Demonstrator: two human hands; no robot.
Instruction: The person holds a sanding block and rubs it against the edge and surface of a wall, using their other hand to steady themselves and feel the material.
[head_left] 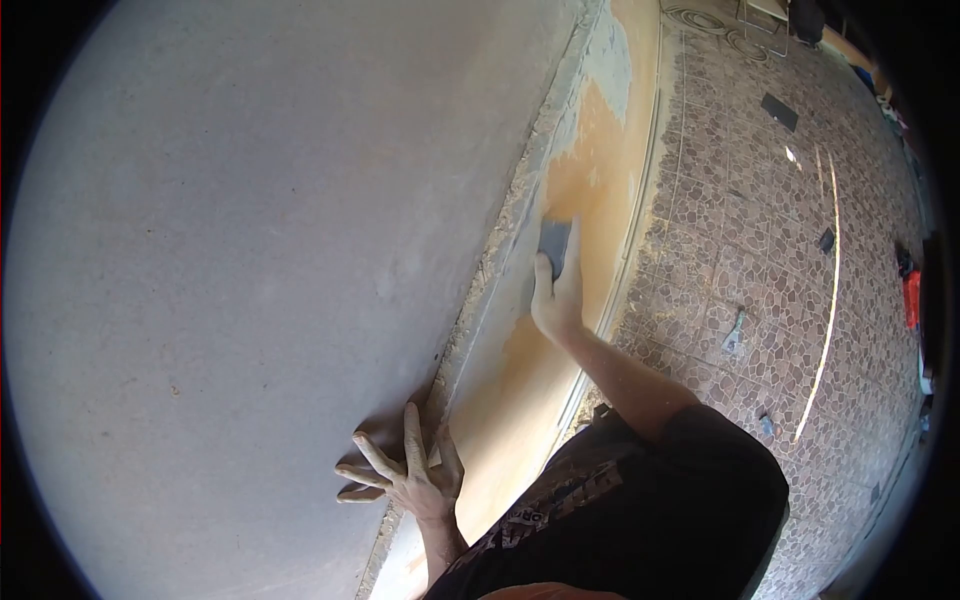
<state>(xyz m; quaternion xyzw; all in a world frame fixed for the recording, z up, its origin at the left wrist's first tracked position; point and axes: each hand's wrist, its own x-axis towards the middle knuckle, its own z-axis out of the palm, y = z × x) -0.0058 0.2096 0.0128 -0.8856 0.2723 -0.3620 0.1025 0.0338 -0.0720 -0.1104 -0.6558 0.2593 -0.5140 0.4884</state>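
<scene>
On my feed, the right grip (560, 300) holds a dark pad (555, 243); the left grip (418, 487) splays on the wall (240, 250). Beside them: shirt (660, 510) lettered “OR”, patterned floor (755, 260).

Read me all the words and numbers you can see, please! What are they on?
"OR", with blurred letters after it: on the black shirt.
Bigger print beside it, also on the shirt: too blurred to read.
I can't read any words or numbers on the grey pad in the right hand, or anywhere else.
</scene>
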